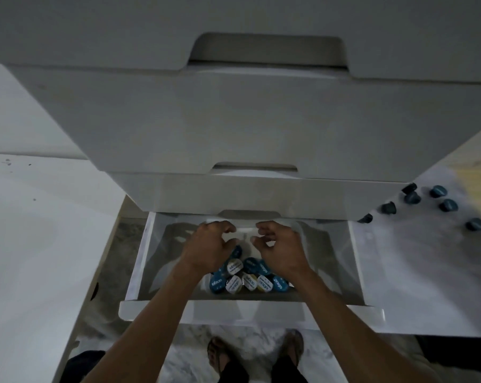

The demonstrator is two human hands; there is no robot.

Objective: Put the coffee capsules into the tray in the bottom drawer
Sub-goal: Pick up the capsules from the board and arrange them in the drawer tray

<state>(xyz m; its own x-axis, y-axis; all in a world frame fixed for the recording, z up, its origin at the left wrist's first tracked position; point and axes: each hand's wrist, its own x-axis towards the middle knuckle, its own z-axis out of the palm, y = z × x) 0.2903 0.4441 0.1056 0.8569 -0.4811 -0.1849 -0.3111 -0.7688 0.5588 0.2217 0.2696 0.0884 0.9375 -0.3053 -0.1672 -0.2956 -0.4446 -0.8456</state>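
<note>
Under both hands, capsules half-hidden; tray edges unclear

Dim, soft, wide-angle edge distortion

Bare forearms, no sleeves; dark trousers; strapped open-toe sandals on both feet.

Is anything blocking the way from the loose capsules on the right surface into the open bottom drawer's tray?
Nothing visible does. The loose capsules lie uncovered, the bottom drawer is pulled open, and only both hands hover above the capsules already inside.
</note>
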